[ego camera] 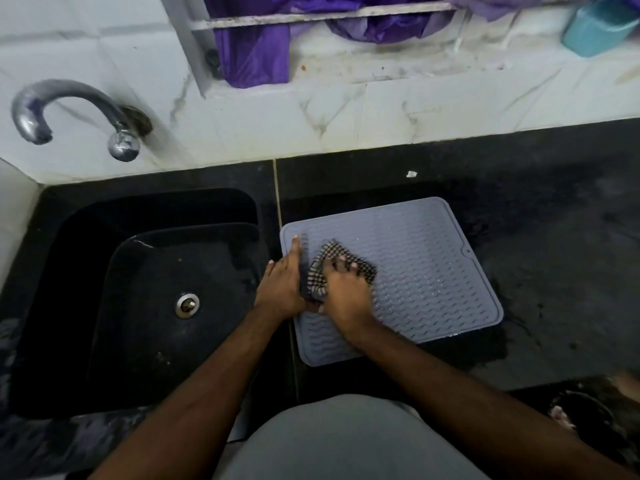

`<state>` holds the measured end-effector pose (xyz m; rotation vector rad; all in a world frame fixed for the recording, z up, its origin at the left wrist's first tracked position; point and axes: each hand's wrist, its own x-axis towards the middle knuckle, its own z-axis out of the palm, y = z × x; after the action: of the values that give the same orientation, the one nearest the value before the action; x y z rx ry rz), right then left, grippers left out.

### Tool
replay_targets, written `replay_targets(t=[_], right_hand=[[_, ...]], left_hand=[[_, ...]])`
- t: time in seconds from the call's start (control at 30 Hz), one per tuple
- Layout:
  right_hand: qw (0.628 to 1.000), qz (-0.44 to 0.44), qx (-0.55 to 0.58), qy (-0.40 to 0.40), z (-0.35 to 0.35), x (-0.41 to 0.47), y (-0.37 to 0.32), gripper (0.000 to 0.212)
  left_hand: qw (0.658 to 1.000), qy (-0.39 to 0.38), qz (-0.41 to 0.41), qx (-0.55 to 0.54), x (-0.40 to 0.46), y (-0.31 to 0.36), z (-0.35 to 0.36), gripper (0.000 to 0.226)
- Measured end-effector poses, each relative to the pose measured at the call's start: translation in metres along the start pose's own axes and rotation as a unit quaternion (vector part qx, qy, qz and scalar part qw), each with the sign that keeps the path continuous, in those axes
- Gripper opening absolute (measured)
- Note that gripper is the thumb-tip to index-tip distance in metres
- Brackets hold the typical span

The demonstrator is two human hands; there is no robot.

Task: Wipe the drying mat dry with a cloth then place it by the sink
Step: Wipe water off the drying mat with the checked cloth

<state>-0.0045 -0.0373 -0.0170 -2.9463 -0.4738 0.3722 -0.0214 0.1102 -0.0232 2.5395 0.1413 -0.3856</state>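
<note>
A grey ribbed silicone drying mat (426,268) lies flat on the black counter, just right of the sink. A black-and-white checked cloth (329,263) is bunched on the mat's left part. My right hand (346,292) presses down on the cloth with fingers spread over it. My left hand (282,285) lies flat along the mat's left edge, fingers straight and pointing away from me, touching the cloth's side. Small water drops glint on the mat's right half.
A black sink (145,289) with a metal drain (187,305) sits to the left, under a curved chrome tap (72,112). The dark counter (554,271) looks wet right of the mat. A teal cup (599,26) and purple fabric (256,46) are on the ledge behind.
</note>
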Motion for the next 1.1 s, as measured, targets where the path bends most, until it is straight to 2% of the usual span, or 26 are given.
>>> replay_targets(t=[0.07,0.13,0.2,0.27,0.33,0.37,0.43,0.5,0.57,0.7,0.77,0.87,0.97,1.03,1.1], right_hand=[[0.992,-0.047,0.116,-0.022,-0.007,-0.002,-0.007,0.068],[0.968,-0.039,0.244,-0.033,-0.017,0.000,-0.002,0.063],[0.951,-0.014,0.307,0.036,-0.026,0.002,0.006,0.056],[0.945,0.009,0.307,0.115,-0.030,0.004,0.012,0.056],[0.948,-0.010,0.287,0.138,-0.026,0.012,0.011,0.060],[0.952,-0.044,0.277,0.121,-0.021,0.017,0.009,0.063],[0.961,-0.140,0.235,0.036,-0.006,0.023,0.003,0.068],[0.969,-0.212,0.122,-0.041,0.010,0.022,-0.005,0.067],[0.971,-0.231,0.042,-0.040,0.015,0.020,-0.004,0.062],[0.946,-0.320,-0.030,-0.040,-0.007,0.032,0.039,0.039],[0.947,-0.315,-0.058,-0.037,-0.020,0.042,0.064,0.033],[0.964,-0.255,-0.076,0.003,-0.034,0.048,0.065,0.031],[0.976,-0.153,0.139,0.074,-0.026,0.035,0.029,0.048],[0.968,-0.130,0.209,0.047,-0.006,0.020,0.004,0.060],[0.975,-0.181,0.131,-0.005,0.013,0.007,-0.006,0.060]], left_hand=[[0.999,0.013,0.022,-0.032,-0.004,-0.007,-0.001,0.154],[0.997,0.044,0.027,-0.060,-0.008,-0.018,-0.006,0.158],[0.995,0.062,0.024,-0.073,-0.011,-0.029,-0.014,0.163],[0.997,0.048,0.031,-0.060,-0.012,-0.036,-0.019,0.162],[0.998,0.030,0.045,-0.027,-0.010,-0.040,-0.021,0.161],[0.999,0.022,0.048,-0.010,-0.008,-0.041,-0.022,0.161],[0.998,0.006,0.053,0.021,-0.005,-0.042,-0.022,0.164],[0.998,-0.003,0.052,0.042,-0.004,-0.042,-0.022,0.166],[0.998,-0.003,0.044,0.055,-0.005,-0.043,-0.022,0.166],[0.998,-0.017,0.031,0.061,-0.002,-0.045,-0.019,0.162],[0.998,-0.026,0.023,0.061,0.000,-0.044,-0.020,0.160],[0.997,-0.036,0.017,0.067,0.000,-0.041,-0.020,0.159],[0.997,-0.033,0.009,0.067,0.000,-0.039,-0.019,0.161],[0.997,-0.029,-0.003,0.073,0.001,-0.038,-0.018,0.165],[0.995,-0.032,-0.014,0.089,0.001,-0.037,-0.018,0.166]])
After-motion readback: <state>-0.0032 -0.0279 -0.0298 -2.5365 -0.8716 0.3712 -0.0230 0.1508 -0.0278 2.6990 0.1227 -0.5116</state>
